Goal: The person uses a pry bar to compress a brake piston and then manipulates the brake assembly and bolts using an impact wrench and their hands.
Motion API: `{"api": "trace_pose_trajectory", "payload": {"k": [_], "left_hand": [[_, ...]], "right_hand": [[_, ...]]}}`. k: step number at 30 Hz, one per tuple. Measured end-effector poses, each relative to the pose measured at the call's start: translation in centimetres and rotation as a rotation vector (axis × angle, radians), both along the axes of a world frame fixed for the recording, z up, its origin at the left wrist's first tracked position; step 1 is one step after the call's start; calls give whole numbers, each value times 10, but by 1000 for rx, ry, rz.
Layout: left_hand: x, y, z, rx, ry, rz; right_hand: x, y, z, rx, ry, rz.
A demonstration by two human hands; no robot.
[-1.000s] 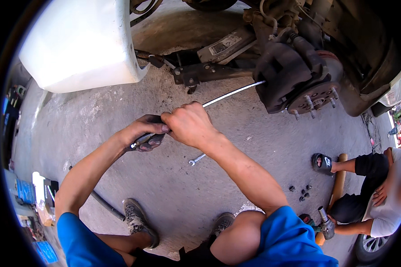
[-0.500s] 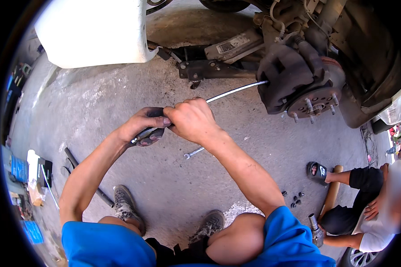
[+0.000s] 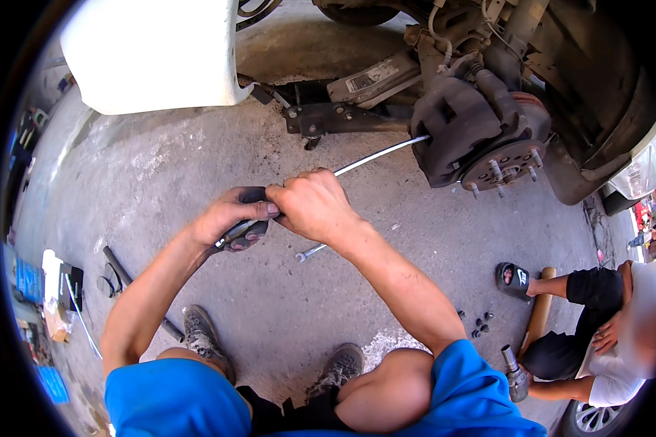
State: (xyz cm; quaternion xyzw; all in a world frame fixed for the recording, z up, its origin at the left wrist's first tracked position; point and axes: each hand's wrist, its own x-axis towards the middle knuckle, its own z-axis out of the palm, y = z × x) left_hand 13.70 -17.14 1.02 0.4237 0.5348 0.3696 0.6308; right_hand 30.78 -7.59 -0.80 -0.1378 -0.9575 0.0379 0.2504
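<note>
A long, bright metal pry bar (image 3: 383, 155) runs from my hands to the dark brake caliper (image 3: 452, 135), its tip at a gap in the caliper's left side. My left hand (image 3: 233, 217) is closed around its dark handle end, where a shiny metal part shows below the thumb. Just beside it, my right hand (image 3: 312, 204) wraps over the bar, hiding part of it. The caliper sits over the brake disc, and wheel studs stick out of the hub (image 3: 497, 175). On the concrete beneath my right wrist lies a combination wrench (image 3: 312, 252), partly hidden.
A floor jack (image 3: 342, 116) reaches under the car, near a white body panel (image 3: 153, 54). Another person (image 3: 605, 342) sits at the right, holding a power tool (image 3: 516, 375). Several lug nuts (image 3: 481, 324) lie nearby. A dark bar (image 3: 142, 291) rests left of my shoes.
The bar's visible shaft, bowed earlier, now looks straighter. The view has shifted slightly, moving the caliper leftward in it. Both hands keep their hold.
</note>
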Motion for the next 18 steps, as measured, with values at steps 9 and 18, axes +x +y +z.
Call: {"api": "trace_pose_trajectory", "payload": {"k": [9,18], "left_hand": [[12,-5,2,20,31,59],[25,-14,6,22,26,90]], "right_hand": [[7,-5,6,-19,-38,-15],[16,-9,6,-21,-46,5]]}}
